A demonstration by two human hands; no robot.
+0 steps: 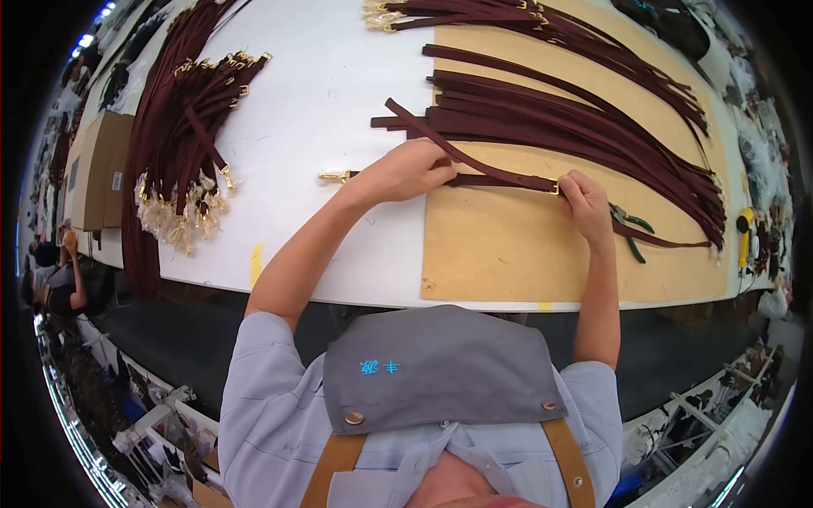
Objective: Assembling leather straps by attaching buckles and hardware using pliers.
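A dark maroon strap (508, 176) stretches between my two hands over the tan board. My left hand (411, 172) is closed round its middle, and one strap end sticks up past the fingers at the far left. A gold snap hook (333, 178), partly in clear wrap, lies left of that hand at the strap's other end. My right hand (586, 201) pinches the strap just beside a gold buckle (555, 186). Right of it, pliers (633, 224) with green handles lie close to the wrist. A pile of similar straps (559, 127) lies just beyond both hands.
Buckled maroon straps (199, 144) with wrapped gold hooks are heaped at the left, next to a cardboard box (102, 173). Another bundle (593, 46) lies at the far right. The tan board (525, 271) rests on a white table (339, 254). Another person (63, 275) is at far left.
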